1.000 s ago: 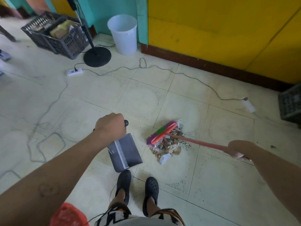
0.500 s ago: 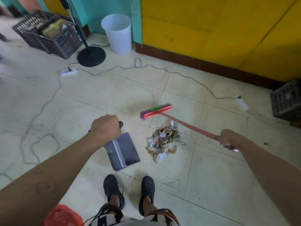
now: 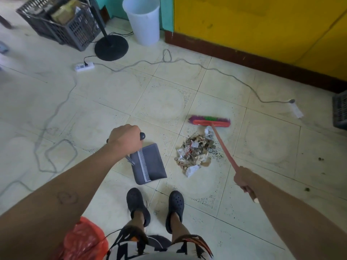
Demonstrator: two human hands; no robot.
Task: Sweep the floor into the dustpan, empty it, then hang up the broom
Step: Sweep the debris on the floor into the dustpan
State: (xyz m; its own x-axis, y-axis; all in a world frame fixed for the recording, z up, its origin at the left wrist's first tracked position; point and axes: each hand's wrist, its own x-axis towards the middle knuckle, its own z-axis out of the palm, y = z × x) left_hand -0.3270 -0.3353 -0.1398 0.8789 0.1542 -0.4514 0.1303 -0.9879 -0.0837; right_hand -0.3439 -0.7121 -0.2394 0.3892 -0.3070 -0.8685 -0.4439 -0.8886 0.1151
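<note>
Floor: pale tiles [image 3: 169,94] under both hands; a yellow wall [image 3: 253,25] stands far ahead of them.
Crate: dark lattice [image 3: 62,25], well ahead and left of the left hand [image 3: 125,138].
Bin: white [image 3: 143,19], well ahead of the left hand, by the wall.
Broom: its red handle [image 3: 223,147] runs forward and leftward from the right hand [image 3: 243,178]; the head is just beyond the litter.
Dustpan: grey [image 3: 150,164], on the floor just below the left hand.
Litter: a heap of paper scraps [image 3: 194,153] between the two hands, beside the dustpan but apart from it.
Left hand: a fist curled round the dustpan's black handle.
Right hand: fingers wrapped round the broom handle near its end.
</note>
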